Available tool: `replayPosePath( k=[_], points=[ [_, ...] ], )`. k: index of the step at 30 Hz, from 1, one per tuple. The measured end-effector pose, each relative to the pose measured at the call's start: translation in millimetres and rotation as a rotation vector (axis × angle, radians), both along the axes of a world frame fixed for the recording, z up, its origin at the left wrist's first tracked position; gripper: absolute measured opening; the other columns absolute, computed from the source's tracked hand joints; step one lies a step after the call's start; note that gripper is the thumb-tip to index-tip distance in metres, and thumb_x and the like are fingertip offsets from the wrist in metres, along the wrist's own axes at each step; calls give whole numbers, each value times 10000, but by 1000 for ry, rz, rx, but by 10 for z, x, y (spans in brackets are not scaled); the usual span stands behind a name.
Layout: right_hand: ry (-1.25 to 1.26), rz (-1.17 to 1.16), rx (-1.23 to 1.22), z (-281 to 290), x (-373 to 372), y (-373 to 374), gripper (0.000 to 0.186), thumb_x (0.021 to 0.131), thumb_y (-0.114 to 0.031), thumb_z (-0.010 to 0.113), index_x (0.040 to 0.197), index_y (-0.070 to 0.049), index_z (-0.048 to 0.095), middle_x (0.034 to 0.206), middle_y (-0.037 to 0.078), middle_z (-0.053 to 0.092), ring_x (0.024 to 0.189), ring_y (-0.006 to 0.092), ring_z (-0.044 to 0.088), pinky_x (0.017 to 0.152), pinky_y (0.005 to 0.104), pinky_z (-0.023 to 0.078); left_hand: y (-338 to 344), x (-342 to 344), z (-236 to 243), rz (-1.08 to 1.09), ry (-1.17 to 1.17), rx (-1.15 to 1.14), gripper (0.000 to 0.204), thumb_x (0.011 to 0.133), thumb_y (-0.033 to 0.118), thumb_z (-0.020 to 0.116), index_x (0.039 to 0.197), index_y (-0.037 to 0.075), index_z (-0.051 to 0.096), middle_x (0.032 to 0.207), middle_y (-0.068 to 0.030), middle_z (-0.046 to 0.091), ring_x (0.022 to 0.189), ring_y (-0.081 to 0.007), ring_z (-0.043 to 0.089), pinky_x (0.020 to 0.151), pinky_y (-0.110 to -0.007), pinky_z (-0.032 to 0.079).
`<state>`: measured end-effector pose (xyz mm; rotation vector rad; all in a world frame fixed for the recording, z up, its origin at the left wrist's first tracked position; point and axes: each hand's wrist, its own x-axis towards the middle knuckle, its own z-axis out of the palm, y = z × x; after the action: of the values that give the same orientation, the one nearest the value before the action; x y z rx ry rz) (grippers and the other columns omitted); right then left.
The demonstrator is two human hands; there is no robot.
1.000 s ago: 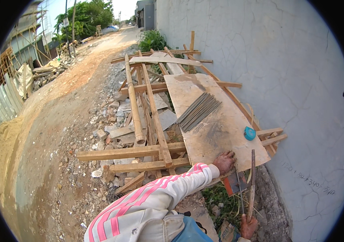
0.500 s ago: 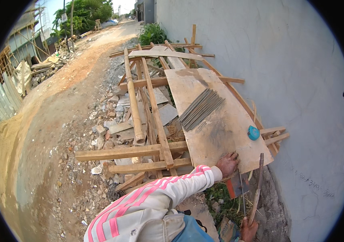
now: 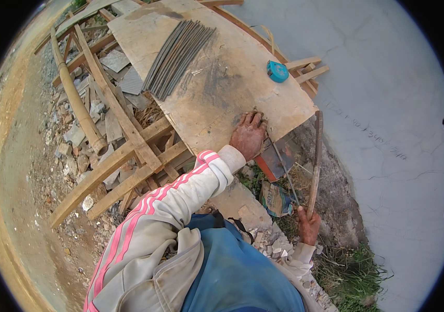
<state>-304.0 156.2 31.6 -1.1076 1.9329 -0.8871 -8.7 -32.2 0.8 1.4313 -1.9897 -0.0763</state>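
My left hand [image 3: 248,134] rests on the near edge of a stained plywood board [image 3: 201,122], fingers curled down at the upper end of a thin metal rod [image 3: 284,169]. The rod slants off the board toward my right hand [image 3: 309,225], which is closed round the lower end of a long brown bar [image 3: 316,161]. That bar stands beside the board's right corner; whether it is wood or rusty metal I cannot tell. A bundle of dark metal rods [image 3: 177,58] lies farther up the board. Right of it sits a teal tape measure [image 3: 277,72].
Wooden beams [image 3: 112,166] and a bamboo pole [image 3: 79,99] stick out left of the board, over rubble [image 3: 73,151]. A grey wall [image 3: 388,130] rises close on the right. Below the board's edge are an orange-edged flat piece [image 3: 271,162], a crumpled bag [image 3: 276,200] and grass [image 3: 354,273].
My view has tipped downward, so the board and both hands appear higher and more of my right forearm shows. The left hand stays at the board's edge; the right still grips the bar.
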Motion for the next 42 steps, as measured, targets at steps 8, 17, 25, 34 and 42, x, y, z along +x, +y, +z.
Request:
replayPosePath(
  k=[8, 17, 25, 34, 42],
  points=[
    [53, -44, 54, 64, 47, 3, 273, 909, -263, 750, 921, -1, 678, 669, -26, 551, 574, 68, 455, 518, 255, 351, 25, -2, -23, -42, 23, 57, 397, 849, 138, 617, 1227, 17, 630, 1376, -182, 522, 1374, -354, 416, 1171, -468, 321],
    [50, -72, 24, 59, 71, 22, 239, 910, -237, 754, 926, -11, 676, 689, -41, 551, 584, 59, 442, 530, 244, 341, 12, 10, 32, -41, 85, 114, 373, 822, 115, 607, 1179, 13, 637, 1345, -183, 527, 1369, -352, 417, 1166, -466, 328],
    [157, -51, 12, -11, 71, 14, 262, 907, -257, 758, 910, -9, 674, 687, -47, 531, 613, 59, 427, 545, 261, 337, -11, 25, 49, -41, 130, 84, 353, 803, 119, 633, 1136, 4, 656, 1331, -183, 527, 1324, -361, 444, 1141, -466, 353],
    [94, 30, 22, -24, 4, -35, 313, 910, -298, 744, 921, 7, 677, 680, -32, 539, 608, 84, 449, 556, 295, 370, -29, 22, 49, -52, 132, 23, 236, 801, 142, 651, 1002, 30, 704, 1253, -152, 569, 1247, -356, 488, 1076, -438, 413],
    [172, 118, 24, 31, -23, -45, 356, 904, -327, 737, 897, 22, 666, 653, 14, 548, 601, 118, 482, 567, 321, 406, -7, 23, 80, -65, 36, 23, 259, 808, 85, 655, 1062, 56, 695, 1219, -155, 590, 1229, -391, 512, 1016, -469, 483]
  ],
)
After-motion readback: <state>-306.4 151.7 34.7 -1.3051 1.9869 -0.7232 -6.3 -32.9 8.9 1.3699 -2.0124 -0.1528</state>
